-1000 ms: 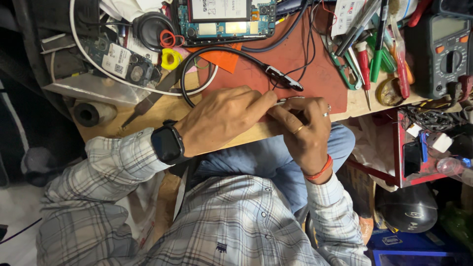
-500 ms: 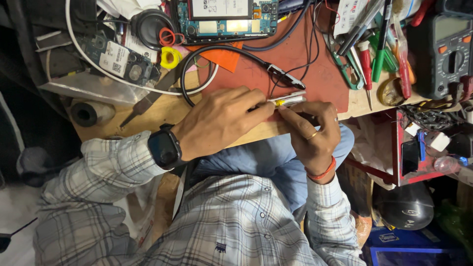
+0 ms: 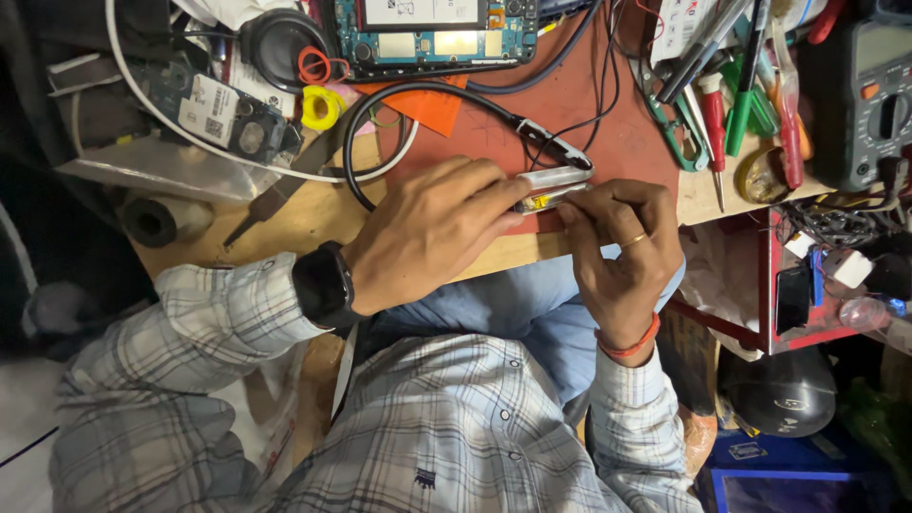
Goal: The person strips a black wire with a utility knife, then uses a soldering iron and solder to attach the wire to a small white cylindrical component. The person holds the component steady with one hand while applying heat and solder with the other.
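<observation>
Left hand [image 3: 432,233], black smartwatch [image 3: 323,285] on the wrist, lies over the front edge of the wooden bench [image 3: 313,214], fingers stretched toward the right and closed loosely, fingertips pinching one end of a small flat silver part [image 3: 554,179]. Right hand [image 3: 622,247], ring on one finger and orange band at the wrist, is curled, thumb and forefinger closed on the other end of the same part. A bit of yellow shows under the silver piece between the two hands; exactly what it is cannot be told. The part sits at the near edge of the red work mat [image 3: 579,104], just above the bench edge, held between both hands and close to the mat surface; whether it touches the mat is unclear. Just behind it a black cable [image 3: 408,90] loops across the mat and ends in a slim probe-like tip close to the part. Further back lies an opened device with exposed circuit board [image 3: 427,28]. A yellow tape roll [image 3: 323,106] sits left of the mat. Right side: green and red-handled screwdrivers [image 3: 736,104] in a pile, a multimeter [image 3: 869,90] at the far right. Person wears a plaid shirt and blue jeans.
</observation>
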The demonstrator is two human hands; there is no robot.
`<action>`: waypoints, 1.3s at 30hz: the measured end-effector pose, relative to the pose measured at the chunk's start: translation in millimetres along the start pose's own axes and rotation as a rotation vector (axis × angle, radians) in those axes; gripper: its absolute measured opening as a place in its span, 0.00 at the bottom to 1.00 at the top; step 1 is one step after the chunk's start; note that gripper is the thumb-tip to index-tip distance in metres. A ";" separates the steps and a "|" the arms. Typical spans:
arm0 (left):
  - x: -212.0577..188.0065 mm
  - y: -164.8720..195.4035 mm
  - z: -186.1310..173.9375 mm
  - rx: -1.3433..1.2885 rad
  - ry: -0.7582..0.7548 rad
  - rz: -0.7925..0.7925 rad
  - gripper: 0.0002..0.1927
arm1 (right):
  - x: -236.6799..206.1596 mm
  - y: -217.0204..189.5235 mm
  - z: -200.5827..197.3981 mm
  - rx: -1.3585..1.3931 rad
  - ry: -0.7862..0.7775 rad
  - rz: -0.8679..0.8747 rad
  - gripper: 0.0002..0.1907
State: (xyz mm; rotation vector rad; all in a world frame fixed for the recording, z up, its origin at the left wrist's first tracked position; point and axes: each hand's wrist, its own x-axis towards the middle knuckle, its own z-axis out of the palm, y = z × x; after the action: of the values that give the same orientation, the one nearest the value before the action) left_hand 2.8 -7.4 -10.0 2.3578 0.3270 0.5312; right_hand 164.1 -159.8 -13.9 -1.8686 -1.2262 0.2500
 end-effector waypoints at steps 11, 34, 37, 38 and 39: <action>-1.5 -1.4 2.5 0.024 -0.055 -0.060 0.27 | 6.4 -6.3 -9.0 -0.050 -0.101 0.024 0.14; -1.3 -1.2 1.3 -0.031 -0.140 -0.095 0.18 | -36.4 0.6 8.1 -0.063 0.069 -0.084 0.16; -2.6 -1.0 0.9 0.007 -0.078 0.039 0.19 | -38.6 -3.6 12.1 -0.038 0.074 -0.072 0.17; -2.5 -0.3 1.5 0.021 -0.084 0.042 0.20 | -38.4 -4.7 12.3 -0.043 0.070 -0.069 0.17; -2.4 0.1 1.7 0.034 -0.090 0.047 0.20 | -37.7 -5.5 12.1 -0.048 0.067 -0.065 0.17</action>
State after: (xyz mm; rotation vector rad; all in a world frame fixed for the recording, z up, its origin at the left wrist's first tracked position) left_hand 1.4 -9.3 -11.8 2.4191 0.2422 0.4429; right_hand 134.8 -183.4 -27.5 -1.8592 -1.2550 0.1221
